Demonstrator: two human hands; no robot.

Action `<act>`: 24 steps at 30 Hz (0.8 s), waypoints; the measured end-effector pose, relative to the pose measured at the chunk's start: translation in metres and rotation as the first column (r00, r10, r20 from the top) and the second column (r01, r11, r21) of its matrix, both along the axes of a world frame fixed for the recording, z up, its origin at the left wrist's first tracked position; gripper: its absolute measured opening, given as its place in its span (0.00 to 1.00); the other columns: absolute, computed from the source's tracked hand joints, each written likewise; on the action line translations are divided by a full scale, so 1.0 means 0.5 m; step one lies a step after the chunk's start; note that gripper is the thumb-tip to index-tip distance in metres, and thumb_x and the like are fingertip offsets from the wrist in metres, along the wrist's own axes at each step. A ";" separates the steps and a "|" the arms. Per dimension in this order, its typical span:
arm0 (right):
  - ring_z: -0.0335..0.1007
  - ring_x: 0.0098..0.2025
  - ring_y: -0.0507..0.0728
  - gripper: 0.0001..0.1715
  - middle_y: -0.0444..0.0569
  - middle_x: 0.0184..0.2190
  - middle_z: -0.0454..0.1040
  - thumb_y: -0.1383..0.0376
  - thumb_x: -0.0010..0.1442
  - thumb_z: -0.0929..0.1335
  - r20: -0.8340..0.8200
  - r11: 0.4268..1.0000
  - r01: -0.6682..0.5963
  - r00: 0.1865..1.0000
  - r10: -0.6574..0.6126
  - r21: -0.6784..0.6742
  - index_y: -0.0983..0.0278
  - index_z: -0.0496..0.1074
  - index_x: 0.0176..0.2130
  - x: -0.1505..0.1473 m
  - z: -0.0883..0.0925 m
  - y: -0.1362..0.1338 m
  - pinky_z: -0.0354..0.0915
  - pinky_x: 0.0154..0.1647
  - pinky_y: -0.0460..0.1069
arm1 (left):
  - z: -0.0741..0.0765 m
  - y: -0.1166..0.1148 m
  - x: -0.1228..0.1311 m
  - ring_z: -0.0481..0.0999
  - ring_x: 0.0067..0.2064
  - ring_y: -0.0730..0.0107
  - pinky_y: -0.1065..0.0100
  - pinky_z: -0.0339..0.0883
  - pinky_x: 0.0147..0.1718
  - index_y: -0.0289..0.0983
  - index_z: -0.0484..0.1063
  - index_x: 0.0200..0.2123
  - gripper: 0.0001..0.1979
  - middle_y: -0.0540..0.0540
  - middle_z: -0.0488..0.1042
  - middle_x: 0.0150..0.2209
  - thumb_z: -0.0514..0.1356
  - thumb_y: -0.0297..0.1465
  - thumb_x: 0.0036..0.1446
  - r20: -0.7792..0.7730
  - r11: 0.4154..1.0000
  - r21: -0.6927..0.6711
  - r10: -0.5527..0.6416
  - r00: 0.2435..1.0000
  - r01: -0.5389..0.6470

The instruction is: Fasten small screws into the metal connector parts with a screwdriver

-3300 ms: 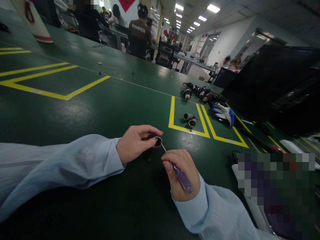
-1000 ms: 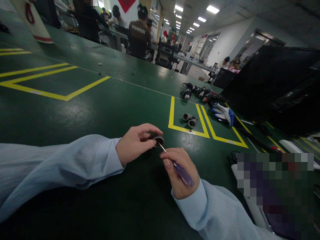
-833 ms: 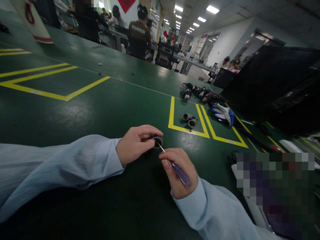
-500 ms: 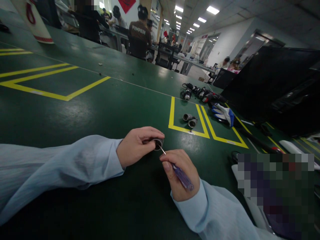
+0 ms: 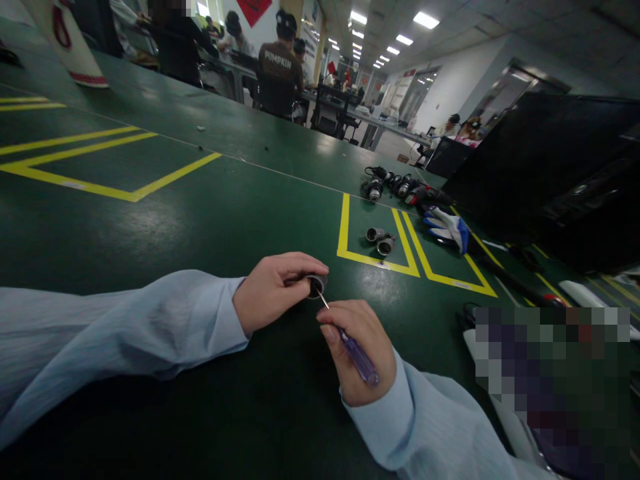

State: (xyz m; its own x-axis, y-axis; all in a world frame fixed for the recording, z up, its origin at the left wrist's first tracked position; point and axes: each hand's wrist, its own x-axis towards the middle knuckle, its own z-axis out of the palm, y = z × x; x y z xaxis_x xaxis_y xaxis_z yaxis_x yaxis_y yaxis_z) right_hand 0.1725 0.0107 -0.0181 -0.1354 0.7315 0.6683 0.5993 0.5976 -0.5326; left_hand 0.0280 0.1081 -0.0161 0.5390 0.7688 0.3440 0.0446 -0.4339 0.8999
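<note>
My left hand (image 5: 276,288) is closed around a small grey metal cylindrical part (image 5: 321,283), its round opening turned towards my right hand. A screwdriver (image 5: 361,359) with a clear purple handle is gripped in my right hand (image 5: 367,337), the thumb and forefinger near the base of its shaft. The thin shaft points up and left, and its tip is inside the opening of the metal part; what the tip touches is hidden. Both hands are just above the green table (image 5: 280,213).
Two similar metal parts (image 5: 384,247) lie in a yellow-taped box to the right. Behind them are several dark metal fittings (image 5: 374,190) and a blue-white glove (image 5: 450,228). A pixelated device (image 5: 550,393) is at right, a white paper cup (image 5: 83,60) at far left. People sit beyond.
My right hand and the screwdriver handle have shifted slightly left, and the handle stands a little steeper. My left hand and the metal part have hardly moved.
</note>
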 end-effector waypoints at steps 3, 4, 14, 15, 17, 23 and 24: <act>0.69 0.34 0.54 0.07 0.50 0.30 0.74 0.71 0.58 0.62 -0.018 1.000 0.005 1.000 -0.005 0.014 0.65 0.69 0.35 0.001 -0.001 0.000 0.66 0.36 0.50 | 0.001 -0.001 -0.002 0.76 0.41 0.63 0.62 0.73 0.41 0.33 0.75 0.36 0.13 0.42 0.75 0.40 0.55 0.23 0.48 -0.002 1.000 -0.014 0.007 1.000 -0.007; 0.69 0.34 0.54 0.07 0.50 0.30 0.73 0.72 0.58 0.62 -0.019 1.000 0.006 1.000 -0.005 0.015 0.65 0.69 0.35 0.001 0.000 0.000 0.66 0.36 0.50 | 0.001 -0.003 -0.002 0.76 0.40 0.63 0.62 0.73 0.41 0.33 0.75 0.36 0.12 0.42 0.75 0.40 0.55 0.23 0.47 -0.007 1.000 -0.011 0.008 1.000 -0.008; 0.69 0.35 0.53 0.08 0.48 0.32 0.73 0.71 0.58 0.63 -0.055 0.993 -0.099 0.994 0.095 -0.070 0.63 0.69 0.38 0.007 0.005 -0.012 0.65 0.37 0.51 | -0.008 0.064 -0.026 0.75 0.43 0.63 0.59 0.70 0.46 0.33 0.72 0.37 0.12 0.43 0.74 0.40 0.56 0.26 0.48 -0.007 0.972 0.120 0.204 0.979 -0.202; 0.69 0.35 0.53 0.08 0.48 0.32 0.73 0.71 0.58 0.63 -0.057 0.992 -0.105 0.993 0.101 -0.076 0.63 0.69 0.38 0.008 0.003 -0.012 0.65 0.37 0.51 | -0.009 0.083 -0.039 0.75 0.42 0.64 0.58 0.69 0.46 0.34 0.72 0.38 0.13 0.43 0.74 0.41 0.56 0.27 0.47 -0.020 0.953 0.165 0.260 0.965 -0.253; 0.69 0.35 0.52 0.07 0.48 0.32 0.73 0.71 0.58 0.63 -0.057 0.990 -0.113 0.993 0.108 -0.089 0.64 0.69 0.38 0.010 0.001 -0.013 0.65 0.38 0.50 | -0.007 0.126 -0.077 0.74 0.43 0.63 0.60 0.69 0.46 0.35 0.70 0.42 0.16 0.44 0.73 0.43 0.57 0.27 0.47 -0.059 0.891 0.270 0.393 0.918 -0.365; 0.68 0.35 0.52 0.06 0.47 0.31 0.72 0.70 0.58 0.63 -0.024 0.981 -0.145 0.989 0.143 -0.132 0.64 0.69 0.37 0.009 -0.001 -0.014 0.64 0.38 0.50 | 0.005 0.234 -0.226 0.74 0.40 0.60 0.57 0.67 0.41 0.35 0.59 0.56 0.30 0.47 0.72 0.45 0.59 0.32 0.47 -0.369 0.662 0.501 0.746 0.554 -0.557; 0.68 0.35 0.52 0.06 0.47 0.31 0.72 0.70 0.58 0.63 -0.025 0.980 -0.144 0.990 0.142 -0.134 0.64 0.69 0.37 0.008 0.000 -0.014 0.64 0.38 0.50 | 0.006 0.244 -0.245 0.73 0.42 0.56 0.54 0.65 0.42 0.34 0.58 0.56 0.33 0.46 0.73 0.44 0.59 0.35 0.46 -0.382 0.637 0.508 0.770 0.511 -0.580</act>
State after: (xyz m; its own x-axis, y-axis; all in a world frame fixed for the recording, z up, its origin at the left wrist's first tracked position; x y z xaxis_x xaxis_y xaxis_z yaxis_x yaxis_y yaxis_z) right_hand 0.1763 0.0038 -0.0183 -0.2361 0.7889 0.5673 0.5040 0.5985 -0.6226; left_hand -0.0943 0.2301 -0.0130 0.0475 0.8916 0.4503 0.8450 -0.2763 0.4578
